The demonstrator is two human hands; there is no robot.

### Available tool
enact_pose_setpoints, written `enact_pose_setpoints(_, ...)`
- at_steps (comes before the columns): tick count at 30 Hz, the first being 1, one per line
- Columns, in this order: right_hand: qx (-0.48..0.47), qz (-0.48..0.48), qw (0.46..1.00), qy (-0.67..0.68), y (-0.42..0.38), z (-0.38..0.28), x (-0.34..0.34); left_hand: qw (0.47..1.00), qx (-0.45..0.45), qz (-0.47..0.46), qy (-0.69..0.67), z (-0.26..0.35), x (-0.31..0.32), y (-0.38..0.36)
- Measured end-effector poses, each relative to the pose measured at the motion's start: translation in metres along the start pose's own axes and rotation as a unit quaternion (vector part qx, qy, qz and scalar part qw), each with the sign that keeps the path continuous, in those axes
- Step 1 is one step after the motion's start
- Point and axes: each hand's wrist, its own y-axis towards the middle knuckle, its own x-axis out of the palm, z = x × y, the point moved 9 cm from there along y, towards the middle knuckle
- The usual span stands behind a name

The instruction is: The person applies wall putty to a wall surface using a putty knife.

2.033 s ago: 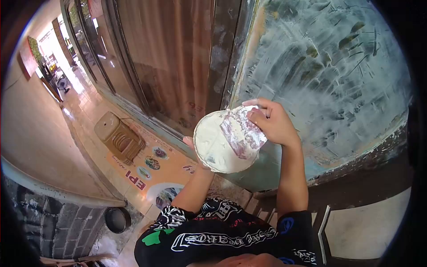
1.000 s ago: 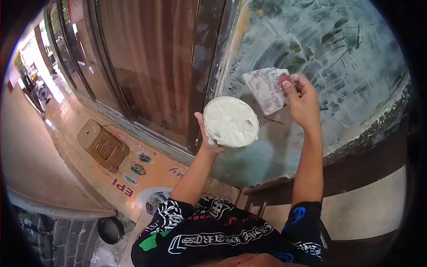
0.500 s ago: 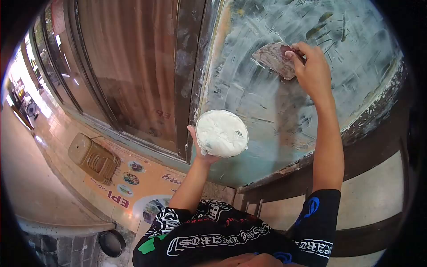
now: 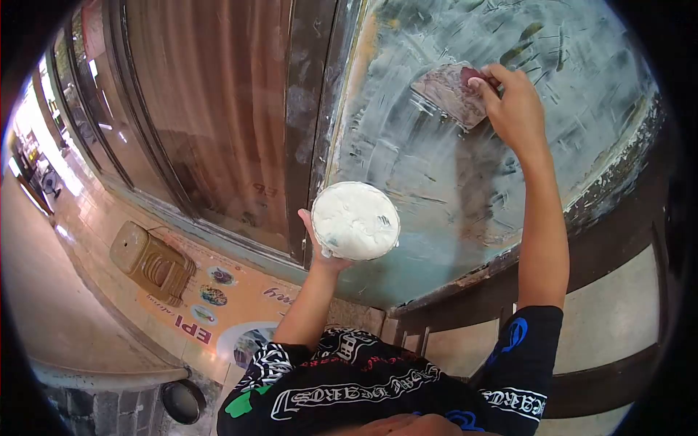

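Observation:
My left hand [image 4: 329,261] is wrapped round the underside of a round tub of white putty [image 4: 356,220], its thumb up along the left rim. The white paste fills the tub to the top, with a few small dents and darker specks. Higher and to the right, my right hand [image 4: 516,109] pinches a flat, paste-smeared scraper [image 4: 448,91] by its reddish grip. The scraper's blade lies on or very near the wall panel [image 4: 414,163], which is blue-grey and streaked with white paste. My fingers hide part of the grip.
A brown-framed glass door [image 4: 211,109] with a curtain behind it is on the left. Below it, a brown plastic stool [image 4: 156,265] lies by a printed orange banner [image 4: 247,294]. Dark-framed panelling [image 4: 611,312] stands at right, and a round black pan [image 4: 183,401] at lower left.
The tub in my left hand has shifted slightly left and down. My right hand has moved a little right, and the scraper's blade has turned slightly against the wall.

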Motion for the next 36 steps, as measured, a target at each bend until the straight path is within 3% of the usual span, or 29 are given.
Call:
enact_pose_setpoints(4,0.037,-0.073,0.985,0.149,0.006,0.011,0.012,1.000,-0.002,-0.012,-0.006,0.002,-0.001,0.001)
enact_pose_setpoints(6,-0.025,0.014,1.000,0.000,0.006,0.001,-0.006,1.000,-0.007,-0.023,0.020,0.002,-0.001,0.001)
enact_pose_setpoints(8,-0.018,0.016,1.000,-0.008,0.006,0.001,-0.009,1.000,-0.002,0.004,-0.006,0.004,-0.005,-0.002)
enact_pose_setpoints(12,0.000,-0.010,1.000,0.002,0.009,0.006,-0.007,1.000,-0.004,-0.021,0.021,0.004,0.004,-0.006)
enact_pose_setpoints(15,-0.030,0.025,0.999,-0.015,0.010,0.007,-0.012,0.998,-0.005,-0.056,-0.027,0.005,0.009,-0.010)
enact_pose_setpoints(18,-0.006,-0.039,0.996,0.084,0.012,0.014,0.000,0.999,-0.014,-0.045,0.006,0.005,0.004,-0.012)
enact_pose_setpoints(20,0.005,0.026,0.999,-0.026,0.009,0.012,-0.010,0.999,-0.011,-0.046,0.007,0.006,0.005,-0.013)
enact_pose_setpoints(22,0.009,0.027,0.999,-0.016,0.007,0.015,-0.011,1.000,-0.009,0.007,0.007,0.007,-0.007,-0.014)
enact_pose_setpoints(24,0.011,-0.074,0.984,0.162,0.006,0.016,0.009,0.999,0.004,0.014,0.033,0.011,-0.008,-0.014)
enact_pose_setpoints(26,-0.018,-0.082,0.981,0.172,-0.003,0.001,0.013,1.000,0.009,0.011,0.016,0.014,-0.007,-0.016)
enact_pose_setpoints(28,-0.073,-0.063,0.995,0.005,-0.009,-0.019,0.012,1.000,0.005,0.002,0.015,0.015,-0.003,-0.017)
enact_pose_setpoints(30,-0.101,-0.035,0.994,-0.025,-0.001,-0.017,0.009,1.000,0.000,-0.008,0.014,0.014,-0.001,-0.017)
enact_pose_setpoints(32,-0.055,0.028,0.998,0.007,0.016,-0.003,-0.016,0.998,0.004,-0.048,-0.041,0.014,0.003,-0.019)
enact_pose_setpoints(34,-0.031,0.030,0.999,0.016,0.022,0.009,-0.024,0.995,0.000,-0.071,-0.076,0.014,0.011,-0.021)
enact_pose_setpoints(36,-0.011,-0.069,0.986,0.153,0.016,0.008,-0.008,0.989,0.000,-0.097,-0.109,0.015,0.018,-0.022)
